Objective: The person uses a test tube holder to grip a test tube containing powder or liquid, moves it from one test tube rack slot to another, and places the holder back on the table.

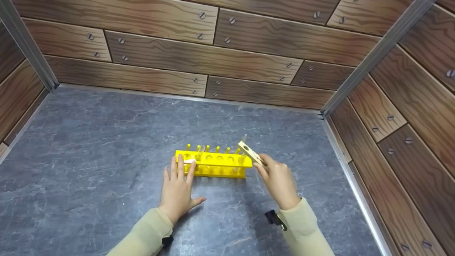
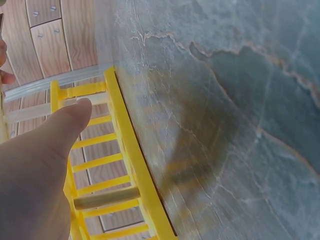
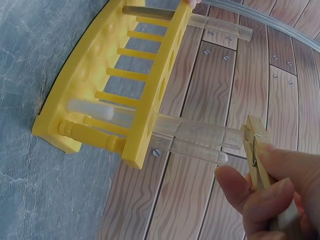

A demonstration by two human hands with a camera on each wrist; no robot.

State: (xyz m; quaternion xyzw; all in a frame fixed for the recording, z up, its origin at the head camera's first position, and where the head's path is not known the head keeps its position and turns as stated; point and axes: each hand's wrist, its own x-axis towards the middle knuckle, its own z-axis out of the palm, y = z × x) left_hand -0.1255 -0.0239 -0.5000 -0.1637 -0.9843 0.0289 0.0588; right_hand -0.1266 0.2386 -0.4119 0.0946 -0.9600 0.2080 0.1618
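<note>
A yellow test tube rack stands on the tabletop. My left hand rests straight fingers on its left end, thumb spread toward me; the thumb overlaps the rack in the left wrist view. With my right hand I grip a wooden test tube clamp. The clamp's tip is right at the mouth of a clear test tube standing in the rack's right end, white at its bottom. Beside it shows another clear tube, rounded end outward. Toward the left end stands a tube with brownish contents.
Short yellow pegs line the rack's back edge. Wood-patterned panels wall the back and both sides, with metal strips at the corners. The grey marbled tabletop runs around the rack.
</note>
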